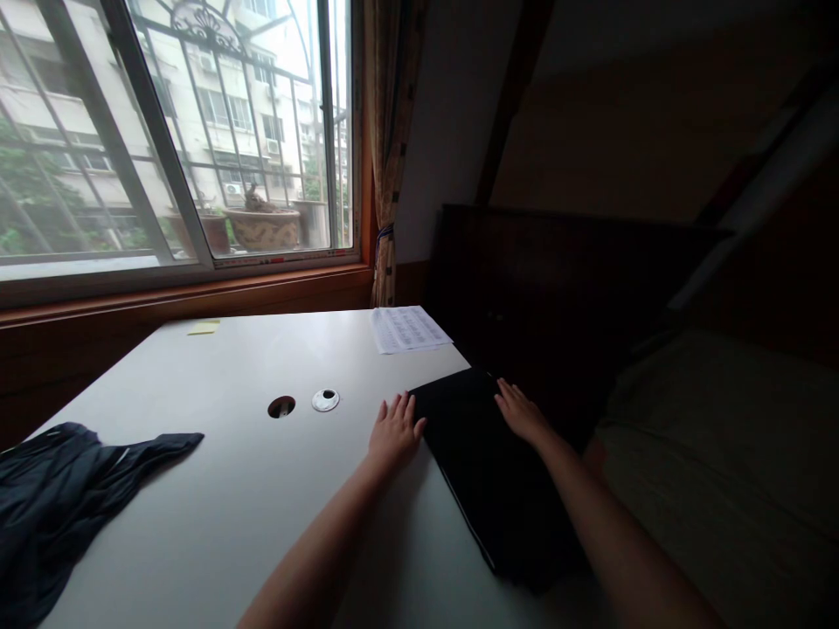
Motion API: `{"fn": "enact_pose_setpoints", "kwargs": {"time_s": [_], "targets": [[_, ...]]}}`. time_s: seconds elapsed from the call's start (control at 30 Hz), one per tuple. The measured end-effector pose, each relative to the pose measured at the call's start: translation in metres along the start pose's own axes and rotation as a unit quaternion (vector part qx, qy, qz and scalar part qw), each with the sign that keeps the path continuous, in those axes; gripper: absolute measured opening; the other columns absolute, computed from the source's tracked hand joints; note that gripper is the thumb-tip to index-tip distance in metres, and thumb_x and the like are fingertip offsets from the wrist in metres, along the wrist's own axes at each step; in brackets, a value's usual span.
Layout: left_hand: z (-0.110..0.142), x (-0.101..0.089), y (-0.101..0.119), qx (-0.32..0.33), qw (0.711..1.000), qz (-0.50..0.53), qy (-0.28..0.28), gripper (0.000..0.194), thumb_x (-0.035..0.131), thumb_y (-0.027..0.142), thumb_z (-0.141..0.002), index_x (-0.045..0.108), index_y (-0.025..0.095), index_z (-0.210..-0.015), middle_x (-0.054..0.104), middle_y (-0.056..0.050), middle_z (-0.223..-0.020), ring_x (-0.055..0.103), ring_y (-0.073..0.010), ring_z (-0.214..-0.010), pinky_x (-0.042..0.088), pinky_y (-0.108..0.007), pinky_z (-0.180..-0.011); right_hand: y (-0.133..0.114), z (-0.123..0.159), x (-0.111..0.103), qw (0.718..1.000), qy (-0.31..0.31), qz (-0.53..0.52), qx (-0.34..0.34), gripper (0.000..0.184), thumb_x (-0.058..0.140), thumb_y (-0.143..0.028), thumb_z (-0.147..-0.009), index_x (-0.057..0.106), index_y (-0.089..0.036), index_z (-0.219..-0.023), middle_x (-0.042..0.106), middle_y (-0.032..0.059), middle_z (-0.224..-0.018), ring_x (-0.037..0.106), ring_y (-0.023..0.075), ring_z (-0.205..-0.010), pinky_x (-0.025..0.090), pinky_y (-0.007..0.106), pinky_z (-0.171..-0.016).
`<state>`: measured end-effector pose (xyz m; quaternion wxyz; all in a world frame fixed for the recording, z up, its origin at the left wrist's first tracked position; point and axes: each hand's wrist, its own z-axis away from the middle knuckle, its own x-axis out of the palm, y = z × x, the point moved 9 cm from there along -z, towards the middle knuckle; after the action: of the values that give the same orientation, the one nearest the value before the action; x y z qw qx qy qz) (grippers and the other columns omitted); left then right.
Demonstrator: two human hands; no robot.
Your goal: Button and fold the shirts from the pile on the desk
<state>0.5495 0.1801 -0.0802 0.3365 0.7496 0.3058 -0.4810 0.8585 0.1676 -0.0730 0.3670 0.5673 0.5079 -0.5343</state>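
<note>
A black, flat, folded piece that looks like cloth (488, 472) lies on the right side of the white table (262, 515). A thin light line runs along its left edge; its exact kind is too dark to make out. At its far left corner rests my left hand (396, 430), fingers spread and partly on the tabletop. My right hand (521, 412) lies by the far right corner with its fingers stretched out. Neither hand grasps anything. A dark garment (58, 507) lies crumpled at the table's left edge.
Printed sheets (407, 329) lie at the table's far right corner, and a yellow paper (204, 328) at the far left. A round hole (281, 407) and a white round cover (326, 400) sit mid-table. A bed (727, 445) stands in shadow to the right.
</note>
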Motion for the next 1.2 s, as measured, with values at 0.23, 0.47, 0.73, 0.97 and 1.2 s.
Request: {"fn": "enact_pose_setpoints", "kwargs": {"time_s": [0.23, 0.47, 0.73, 0.97, 1.2], "targets": [[0.005, -0.026, 0.015, 0.032, 0.998, 0.01, 0.044, 0.053, 0.03, 0.037, -0.106, 0.034, 0.017, -0.155, 0.028, -0.009, -0.164, 0.019, -0.0273, -0.153, 0.026, -0.053, -0.123, -0.016, 0.022, -0.033, 0.997, 0.079, 0.006, -0.012, 0.058, 0.024, -0.032, -0.102, 0.034, -0.01, -0.155, 0.034, 0.0165, -0.161, 0.027, 0.0297, -0.151, 0.032, 0.053, -0.118], [0.035, -0.033, 0.098, 0.171, 0.982, 0.038, 0.065, 0.059, 0.031, 0.052, -0.105, 0.033, 0.021, -0.156, 0.031, -0.007, -0.163, 0.023, -0.0277, -0.153, 0.024, -0.052, -0.123, -0.097, 0.079, -0.008, 0.972, -0.051, -0.047, -0.223, 0.058, 0.03, -0.048, -0.103, 0.033, -0.025, -0.157, 0.03, 0.0053, -0.164, 0.025, 0.0235, -0.152, 0.023, 0.05, -0.123], [0.036, -0.015, 0.067, 0.08, 0.996, 0.028, 0.014, 0.066, 0.03, 0.058, -0.103, 0.032, 0.018, -0.157, 0.025, -0.01, -0.165, 0.022, -0.0281, -0.153, 0.026, -0.054, -0.122, 0.012, 0.103, 0.002, 0.999, -0.053, 0.006, -0.01, 0.065, 0.022, -0.052, -0.101, 0.031, -0.022, -0.157, 0.027, 0.0059, -0.165, 0.024, 0.0284, -0.152, 0.024, 0.057, -0.121], [0.041, -0.04, 0.081, 0.08, 0.996, 0.042, 0.008, 0.064, 0.026, 0.056, -0.105, 0.041, 0.015, -0.152, 0.033, -0.011, -0.162, 0.021, -0.0297, -0.153, 0.02, -0.055, -0.124, 0.043, 0.122, -0.019, 0.998, 0.013, 0.057, -0.005, 0.059, 0.026, -0.037, -0.094, 0.059, -0.019, -0.14, 0.053, 0.0104, -0.15, 0.034, 0.0354, -0.147, 0.021, 0.063, -0.119], [0.11, -0.064, 0.182, 0.319, 0.937, 0.138, -0.028, 0.068, 0.024, 0.06, -0.104, 0.034, 0.017, -0.155, 0.038, -0.008, -0.16, 0.026, -0.0259, -0.152, 0.022, -0.05, -0.124, -0.015, 0.145, -0.033, 0.995, 0.008, -0.036, -0.09, 0.062, 0.028, -0.048, -0.095, 0.052, -0.023, -0.146, 0.052, 0.0066, -0.151, 0.044, 0.0269, -0.142, 0.041, 0.044, -0.114]]}}
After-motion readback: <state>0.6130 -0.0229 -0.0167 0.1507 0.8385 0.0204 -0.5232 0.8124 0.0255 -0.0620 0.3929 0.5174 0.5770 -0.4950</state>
